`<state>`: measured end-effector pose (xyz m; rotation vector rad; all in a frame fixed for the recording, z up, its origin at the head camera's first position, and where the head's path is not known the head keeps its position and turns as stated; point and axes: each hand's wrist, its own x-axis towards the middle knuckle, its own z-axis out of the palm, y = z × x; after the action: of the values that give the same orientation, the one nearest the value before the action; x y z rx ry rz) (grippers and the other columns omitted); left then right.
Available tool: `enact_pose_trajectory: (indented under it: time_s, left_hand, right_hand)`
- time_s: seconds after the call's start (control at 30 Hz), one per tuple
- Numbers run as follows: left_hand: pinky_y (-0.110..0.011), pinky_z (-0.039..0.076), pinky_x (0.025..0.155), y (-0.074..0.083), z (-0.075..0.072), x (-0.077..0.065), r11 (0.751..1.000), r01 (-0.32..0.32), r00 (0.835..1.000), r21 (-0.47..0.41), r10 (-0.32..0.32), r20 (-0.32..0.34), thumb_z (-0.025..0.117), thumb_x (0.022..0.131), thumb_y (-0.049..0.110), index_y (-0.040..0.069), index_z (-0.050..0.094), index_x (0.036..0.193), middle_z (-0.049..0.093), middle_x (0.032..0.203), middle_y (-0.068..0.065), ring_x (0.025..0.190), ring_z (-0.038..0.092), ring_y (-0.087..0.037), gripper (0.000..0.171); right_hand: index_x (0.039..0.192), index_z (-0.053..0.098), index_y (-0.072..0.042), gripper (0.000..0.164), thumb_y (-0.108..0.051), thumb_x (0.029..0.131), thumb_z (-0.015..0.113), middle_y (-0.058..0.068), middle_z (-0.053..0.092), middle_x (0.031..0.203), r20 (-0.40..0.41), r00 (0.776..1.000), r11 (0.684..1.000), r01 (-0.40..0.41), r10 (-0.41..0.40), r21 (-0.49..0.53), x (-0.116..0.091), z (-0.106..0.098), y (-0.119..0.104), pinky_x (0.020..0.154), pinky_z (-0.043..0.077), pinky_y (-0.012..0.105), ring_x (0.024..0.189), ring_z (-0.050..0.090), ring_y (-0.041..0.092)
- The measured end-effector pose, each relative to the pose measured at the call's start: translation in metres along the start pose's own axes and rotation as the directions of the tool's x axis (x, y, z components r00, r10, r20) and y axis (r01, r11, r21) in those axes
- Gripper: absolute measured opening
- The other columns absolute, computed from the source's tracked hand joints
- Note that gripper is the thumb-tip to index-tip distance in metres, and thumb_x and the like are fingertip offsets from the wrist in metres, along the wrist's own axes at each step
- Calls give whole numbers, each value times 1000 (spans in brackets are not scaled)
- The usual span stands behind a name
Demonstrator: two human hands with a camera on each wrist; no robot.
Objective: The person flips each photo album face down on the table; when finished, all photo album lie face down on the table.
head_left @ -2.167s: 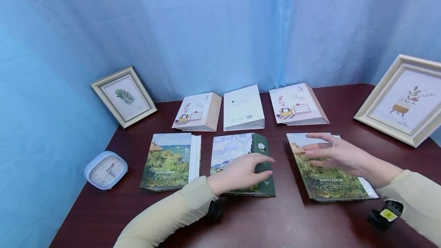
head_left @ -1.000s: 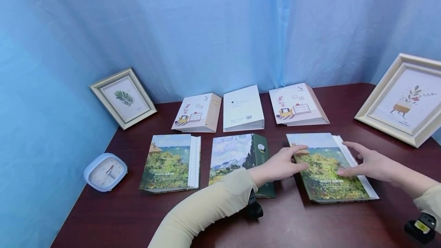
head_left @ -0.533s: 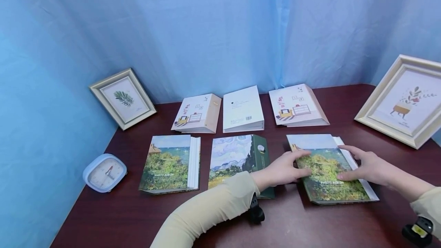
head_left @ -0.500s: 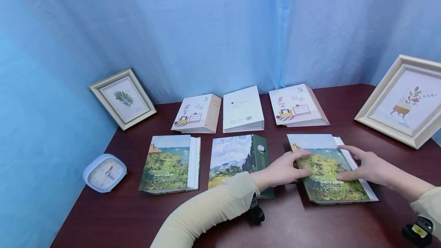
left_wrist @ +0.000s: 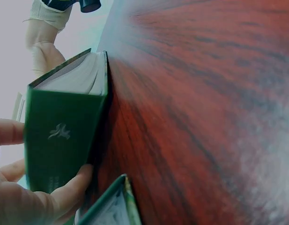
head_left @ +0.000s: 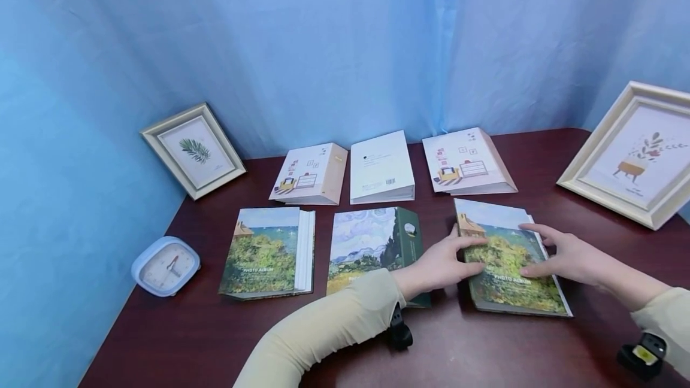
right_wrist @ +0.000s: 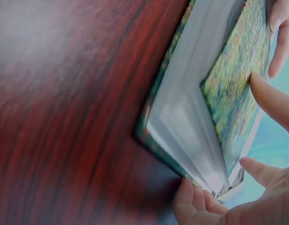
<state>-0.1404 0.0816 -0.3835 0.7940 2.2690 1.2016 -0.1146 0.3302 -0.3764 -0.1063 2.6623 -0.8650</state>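
Here, the right album (head_left: 507, 256) is held between both hands at the right end of the nearer row on the table (head_left: 436, 355). Its green spine is gripped by the left hand (head_left: 439, 263), with digits laid over the upper cover and another curled at the lower edge, as shown by the left wrist view. Its page side is gripped by the right hand (head_left: 571, 261): the thumb is pressed on the upper cover, and fingertips are set at the lower one. Pages are seen fanned between the covers. Whether the underside is touching the table cannot be told. The middle album (head_left: 361, 238) is partly hidden by the left sleeve (head_left: 318, 322), and the left album (head_left: 264, 250) is placed beside it, face up. The farther row is formed by a white album (head_left: 381, 166) between two pink albums (head_left: 304, 172). This row is flanked by a leaf picture (head_left: 195, 151) and a plant picture (head_left: 641, 157), both framed and tilted. A blue clock (head_left: 166, 266) is set near the left album. The table is backed by a blue curtain (head_left: 323, 47).
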Motion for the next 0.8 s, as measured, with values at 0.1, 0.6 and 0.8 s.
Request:
enact_pose_trajectory:
  time_s: [0.1, 0.6, 0.8]
  left_hand:
    - [-28, 40, 102, 1, -1, 0, 1000, 0, 999, -10, 0, -34, 60, 93, 28, 27, 54, 135, 13, 158, -7, 143, 22, -18, 43]
    - [-20, 38, 69, 1, -10, -9, 991, 30, 986, -132, -52, -161, 63, 90, 21, 26, 64, 125, 25, 155, 0, 115, 60, -15, 35]
    - [-20, 41, 73, 2, -22, -14, 995, 1, 988, -102, -17, -155, 61, 92, 23, 24, 62, 127, 23, 156, 0, 127, 50, -21, 35]
  right_hand:
    - [145, 20, 7, 95, -34, 80, 75, 48, 31, 128, 7, 1000, 1000, 7, -7, 29, 0, 1, -3, 75, 47, 54, 113, 37, 58]
    - [145, 17, 7, 95, -32, 81, 75, 46, 32, 125, 25, 1000, 995, -2, -1, 103, 3, 7, -18, 73, 52, 43, 107, 48, 54]
    - [148, 12, 4, 96, -32, 83, 73, 46, 29, 129, 59, 998, 984, -3, -8, 176, 6, 12, -25, 76, 53, 43, 115, 44, 59]
